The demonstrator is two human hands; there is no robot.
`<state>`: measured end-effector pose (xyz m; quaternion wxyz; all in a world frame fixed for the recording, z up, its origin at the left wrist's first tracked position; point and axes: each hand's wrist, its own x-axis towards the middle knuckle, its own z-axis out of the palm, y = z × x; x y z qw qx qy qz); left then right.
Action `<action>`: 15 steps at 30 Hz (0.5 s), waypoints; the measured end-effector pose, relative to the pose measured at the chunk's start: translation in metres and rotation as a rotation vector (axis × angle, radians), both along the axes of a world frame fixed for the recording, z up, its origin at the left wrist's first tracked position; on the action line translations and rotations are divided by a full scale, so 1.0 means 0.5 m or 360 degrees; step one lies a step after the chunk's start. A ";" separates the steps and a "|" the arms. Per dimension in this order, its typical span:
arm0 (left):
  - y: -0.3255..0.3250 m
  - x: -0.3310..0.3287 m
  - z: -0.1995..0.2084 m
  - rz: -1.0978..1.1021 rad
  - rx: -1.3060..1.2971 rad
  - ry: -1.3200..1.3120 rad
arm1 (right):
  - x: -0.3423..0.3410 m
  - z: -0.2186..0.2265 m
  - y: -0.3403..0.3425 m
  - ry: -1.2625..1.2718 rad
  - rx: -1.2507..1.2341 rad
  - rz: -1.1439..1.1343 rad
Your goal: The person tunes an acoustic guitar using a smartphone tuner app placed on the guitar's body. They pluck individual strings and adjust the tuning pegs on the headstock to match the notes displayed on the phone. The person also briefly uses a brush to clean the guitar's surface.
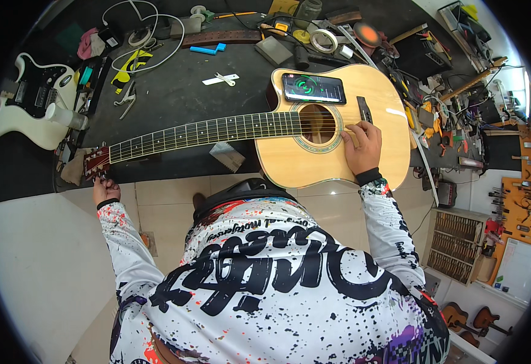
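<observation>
An acoustic guitar [344, 161] with a pale top lies face up along the bench's near edge, its neck pointing left. At the reddish headstock [97, 159], my left hand [105, 190] has its fingers closed on a tuning peg [102, 176]. My right hand [362, 147] is over the strings between the sound hole [317, 124] and the bridge [364, 109]. Its fingers are bent and partly spread, with the tips at the strings. On the guitar's upper body rests a phone [313, 88], its dark screen showing a green round display.
A white electric guitar [41, 100] lies at the far left. Pliers [127, 100], a blue string winder [208, 49] and a white flat piece [220, 79] are on the dark bench [174, 100]. Tools and tape rolls crowd the back and right. Below the neck sits a notched metal plate [226, 156].
</observation>
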<state>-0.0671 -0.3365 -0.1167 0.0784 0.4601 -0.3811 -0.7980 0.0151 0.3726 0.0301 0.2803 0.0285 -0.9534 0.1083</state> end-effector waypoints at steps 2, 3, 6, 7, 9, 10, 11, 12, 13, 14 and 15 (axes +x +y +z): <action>0.003 0.000 0.004 0.0005 -0.0001 -0.0013 | 0.002 0.001 -0.001 0.0022 -0.0002 0.0011; 0.001 0.000 0.004 -0.0011 0.0006 -0.0021 | 0.003 0.002 0.000 0.0022 -0.0001 0.0010; -0.013 0.002 -0.003 -0.0043 0.0032 -0.0013 | 0.001 0.003 0.001 -0.0043 -0.0017 0.0009; -0.018 0.003 -0.007 -0.0059 0.0050 0.0003 | 0.002 0.003 0.001 -0.0039 -0.0012 -0.0001; -0.019 0.000 -0.009 -0.0059 0.0066 -0.0008 | 0.002 0.002 0.001 -0.0036 -0.0006 -0.0012; -0.020 -0.001 -0.010 -0.0059 0.0082 -0.0018 | 0.002 0.001 0.001 -0.0032 -0.0003 -0.0014; -0.018 -0.001 -0.008 -0.0061 0.0082 -0.0019 | 0.003 0.001 0.002 -0.0030 0.0000 -0.0018; -0.017 -0.001 -0.007 -0.0071 0.0082 -0.0011 | 0.003 0.001 0.002 -0.0030 0.0000 -0.0020; -0.015 -0.001 -0.006 -0.0080 0.0083 -0.0004 | 0.003 0.001 0.001 -0.0029 -0.0004 -0.0014; -0.012 -0.001 -0.004 -0.0082 0.0083 -0.0004 | 0.003 0.001 0.001 -0.0028 -0.0008 -0.0008; -0.009 -0.003 -0.002 -0.0072 0.0096 -0.0004 | 0.003 0.002 0.001 -0.0029 -0.0008 -0.0010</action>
